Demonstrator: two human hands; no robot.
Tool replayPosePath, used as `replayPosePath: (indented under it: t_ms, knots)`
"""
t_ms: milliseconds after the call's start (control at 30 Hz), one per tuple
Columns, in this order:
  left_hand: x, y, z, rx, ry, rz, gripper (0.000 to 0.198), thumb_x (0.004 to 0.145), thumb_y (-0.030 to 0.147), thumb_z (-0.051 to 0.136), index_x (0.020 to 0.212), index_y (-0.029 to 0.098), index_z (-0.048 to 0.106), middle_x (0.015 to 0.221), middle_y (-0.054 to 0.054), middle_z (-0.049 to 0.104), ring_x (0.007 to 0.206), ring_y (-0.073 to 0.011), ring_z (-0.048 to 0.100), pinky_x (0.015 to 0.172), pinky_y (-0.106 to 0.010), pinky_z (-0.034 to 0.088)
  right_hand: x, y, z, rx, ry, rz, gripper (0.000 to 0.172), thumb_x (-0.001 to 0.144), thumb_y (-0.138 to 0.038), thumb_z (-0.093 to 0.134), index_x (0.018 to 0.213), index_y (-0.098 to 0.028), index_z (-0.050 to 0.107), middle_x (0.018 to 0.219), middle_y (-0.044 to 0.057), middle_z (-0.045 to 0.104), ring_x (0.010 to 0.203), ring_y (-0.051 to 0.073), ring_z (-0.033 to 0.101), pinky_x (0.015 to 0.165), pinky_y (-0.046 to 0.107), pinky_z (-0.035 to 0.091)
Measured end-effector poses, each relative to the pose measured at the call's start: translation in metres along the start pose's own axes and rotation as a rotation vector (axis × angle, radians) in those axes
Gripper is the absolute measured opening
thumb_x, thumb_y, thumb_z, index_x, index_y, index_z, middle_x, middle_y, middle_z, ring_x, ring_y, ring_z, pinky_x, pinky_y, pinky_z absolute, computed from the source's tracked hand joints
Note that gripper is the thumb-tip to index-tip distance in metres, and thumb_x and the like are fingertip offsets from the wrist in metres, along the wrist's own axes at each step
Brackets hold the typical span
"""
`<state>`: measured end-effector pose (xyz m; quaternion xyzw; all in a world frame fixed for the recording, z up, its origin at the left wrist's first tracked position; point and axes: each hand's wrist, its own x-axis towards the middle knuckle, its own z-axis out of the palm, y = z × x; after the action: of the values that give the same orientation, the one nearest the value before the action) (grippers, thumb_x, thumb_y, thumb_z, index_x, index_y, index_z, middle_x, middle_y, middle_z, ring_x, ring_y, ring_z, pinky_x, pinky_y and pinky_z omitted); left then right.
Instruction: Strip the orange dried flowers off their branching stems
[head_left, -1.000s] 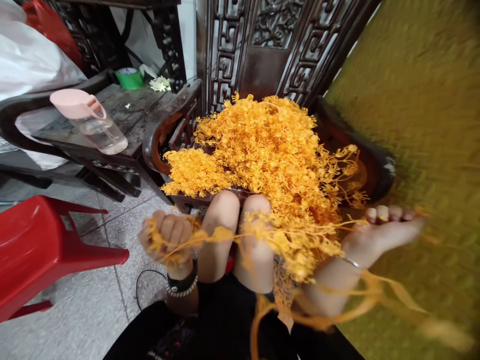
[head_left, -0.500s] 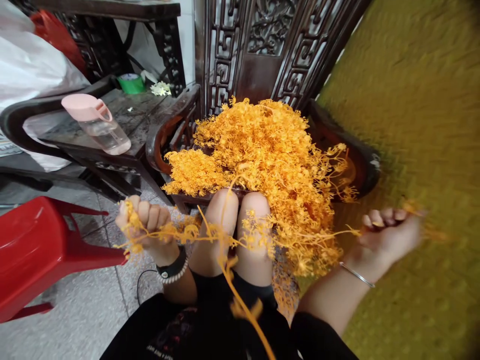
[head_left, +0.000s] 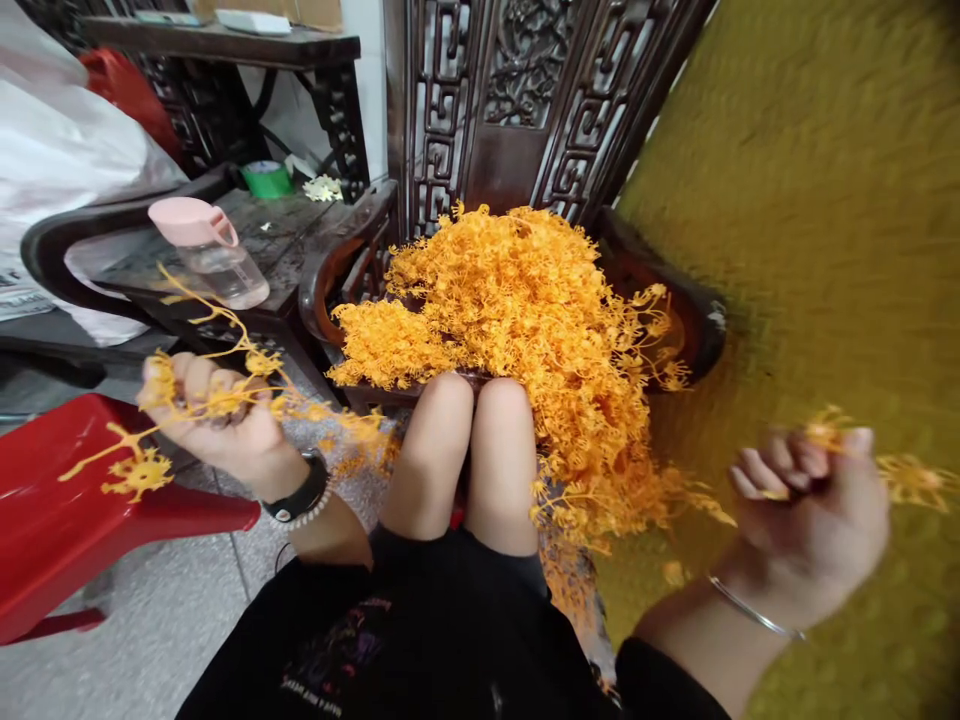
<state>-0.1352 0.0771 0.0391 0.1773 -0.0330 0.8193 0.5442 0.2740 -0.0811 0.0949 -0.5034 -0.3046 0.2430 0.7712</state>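
A big heap of orange plastic flower sprigs lies on the seat of a dark carved wooden chair just past my bare knees. My left hand, with a black wristband, is closed on a bunch of orange sprigs held out over the red stool. My right hand, with a thin bangle, is curled on a small orange sprig that sticks out past the fingers, in front of a mass of olive-yellow material.
A red plastic stool stands at lower left. A dark side table carries a clear jug with a pink lid and a green tape roll. Olive-yellow material fills the right side. White bags lie at upper left.
My hands have pulled apart: the left swung out left over the stool with its bunch, the right drew back to the right. The strand stretched between them over my knees has parted.
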Motion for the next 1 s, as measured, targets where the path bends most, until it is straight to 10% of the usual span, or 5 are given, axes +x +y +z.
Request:
replayPosePath:
  t_ms: [233,333,500,733,1000]
  knots:
    - [-0.017,-0.047,0.049,0.062,-0.111,-0.212,0.029,0.095,0.029,0.03,0.068,0.02,0.025,0.047,0.01,0.025,0.034,-0.0007,0.022,0.034,-0.009,0.021,-0.063,-0.021,0.073,0.158,-1.034,0.194,0.053,0.094,-0.047,0.027,0.049,-0.021,0.034,0.034,-0.008,0.025,0.024,0.003,0.031,0.031,0.014,0.03]
    - [-0.029,-0.064,0.06,0.146,-0.121,-0.331,0.031,0.092,0.025,0.037,0.065,0.02,0.025,0.046,0.01,0.021,0.033,-0.0024,0.016,0.033,-0.012,0.019,-0.065,0.007,0.092,-0.27,-1.515,0.153,0.031,0.08,-0.048,0.059,0.078,-0.018,0.064,0.072,0.007,0.067,0.078,0.016,0.067,0.073,0.03,0.055]
    - [-0.051,-0.085,0.061,0.372,-0.15,-0.487,0.034,0.086,0.033,0.053,0.062,0.019,0.033,0.045,0.01,0.026,0.032,-0.0024,0.017,0.03,-0.015,0.016,-0.019,0.036,0.082,-0.667,-1.929,-0.101,0.078,0.068,-0.043,0.073,0.134,-0.012,0.046,0.135,0.019,0.049,0.129,0.03,0.043,0.104,0.043,0.039]
    - [-0.076,-0.101,0.053,0.868,-0.383,-0.413,0.034,0.091,0.04,0.043,0.065,0.02,0.037,0.052,0.006,0.036,0.042,-0.0066,0.033,0.04,-0.02,0.028,-0.024,0.048,0.114,-0.274,-1.038,-0.176,0.03,0.087,-0.037,0.051,0.115,-0.026,0.057,0.116,0.006,0.06,0.112,0.019,0.055,0.1,0.039,0.04]
    - [-0.08,-0.103,0.031,1.078,-0.585,-0.278,0.032,0.087,0.042,0.051,0.066,0.019,0.043,0.056,0.004,0.039,0.05,-0.0081,0.035,0.049,-0.023,0.032,-0.058,0.063,0.144,-0.537,-1.076,-0.181,0.032,0.085,-0.026,0.054,0.057,-0.018,0.04,0.056,-0.004,0.039,0.059,0.01,0.038,0.06,0.027,0.032]
